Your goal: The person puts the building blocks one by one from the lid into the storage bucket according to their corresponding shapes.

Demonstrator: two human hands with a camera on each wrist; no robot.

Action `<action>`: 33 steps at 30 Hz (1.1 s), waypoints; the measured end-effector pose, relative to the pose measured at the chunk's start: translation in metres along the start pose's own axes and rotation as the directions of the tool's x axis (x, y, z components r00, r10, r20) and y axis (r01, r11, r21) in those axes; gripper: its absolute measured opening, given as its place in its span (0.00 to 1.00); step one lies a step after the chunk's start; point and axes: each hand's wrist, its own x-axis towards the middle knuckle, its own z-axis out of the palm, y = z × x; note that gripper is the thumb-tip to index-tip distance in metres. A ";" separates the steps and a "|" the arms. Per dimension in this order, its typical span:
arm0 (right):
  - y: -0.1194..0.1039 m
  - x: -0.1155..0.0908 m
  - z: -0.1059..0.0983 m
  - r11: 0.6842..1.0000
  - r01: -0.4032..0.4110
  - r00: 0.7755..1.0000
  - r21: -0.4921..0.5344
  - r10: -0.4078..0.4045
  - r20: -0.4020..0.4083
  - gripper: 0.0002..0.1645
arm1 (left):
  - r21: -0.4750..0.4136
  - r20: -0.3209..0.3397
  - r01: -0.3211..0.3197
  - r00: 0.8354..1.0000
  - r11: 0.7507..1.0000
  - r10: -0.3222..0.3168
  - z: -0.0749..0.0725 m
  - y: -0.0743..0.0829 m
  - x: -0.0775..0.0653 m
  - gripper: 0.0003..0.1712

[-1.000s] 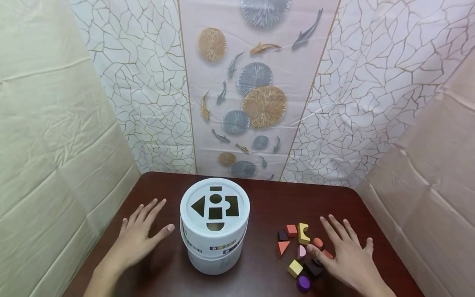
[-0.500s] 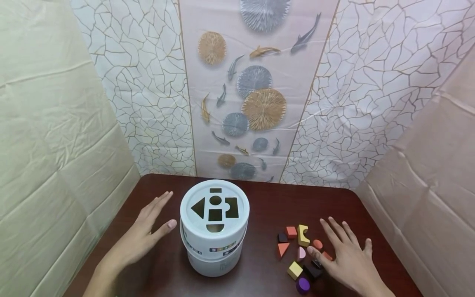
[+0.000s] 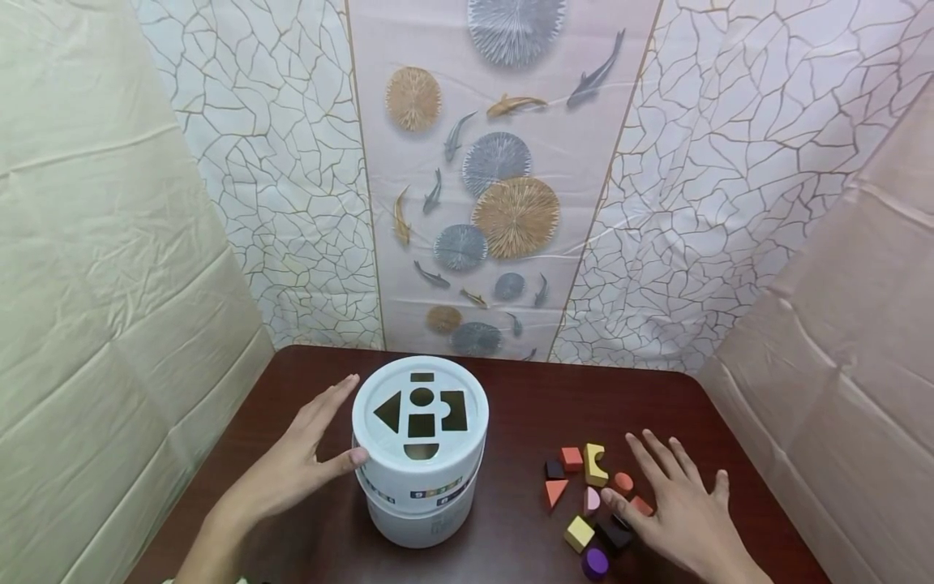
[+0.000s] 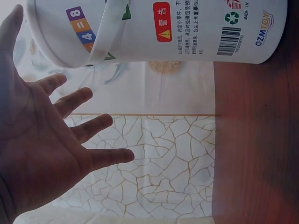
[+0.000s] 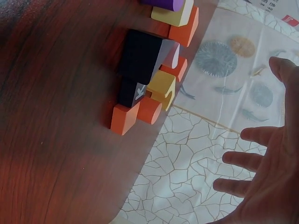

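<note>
A white shape-sorter bucket (image 3: 419,519) stands upright on the dark red table, its lid (image 3: 467,405) cut with a triangle, a circle, squarish slots and other shaped holes. My left hand (image 3: 295,462) is spread at the bucket's left side, thumb tip right at the lid's rim; in the left wrist view the palm and straight fingers show beside the printed wall. My right hand (image 3: 682,511) hovers with fingers spread over the right edge of a group of toy blocks, holding nothing. Among them are a yellow notched block (image 3: 594,466), a purple cylinder (image 3: 594,563) and a black block (image 5: 142,56).
The other blocks include an orange triangle (image 3: 555,492), a yellow cube (image 3: 580,534), a pink half-round (image 3: 592,500) and an orange cylinder (image 3: 623,484). Patterned cloth (image 3: 467,195) hangs behind the table's far edge, with pale cloth walls on both sides.
My left hand has moved right, from beside the bucket up to its lid rim. My right hand stays over the blocks. The head view has shifted slightly.
</note>
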 end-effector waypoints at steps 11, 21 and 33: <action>0.002 -0.001 0.006 1.000 0.002 1.000 -0.015 -0.002 0.005 0.61 | 0.004 0.035 0.023 0.999 1.000 -0.023 0.005 0.006 0.003 0.64; 0.003 0.000 0.008 1.000 -0.012 0.999 -0.020 0.013 0.033 0.61 | 0.004 0.055 0.076 0.996 0.997 -0.076 0.005 0.009 0.004 0.63; 0.017 0.009 0.019 1.000 0.029 1.000 -0.001 -0.029 0.008 0.57 | 0.012 0.049 0.092 0.995 0.996 -0.093 0.005 0.011 0.005 0.62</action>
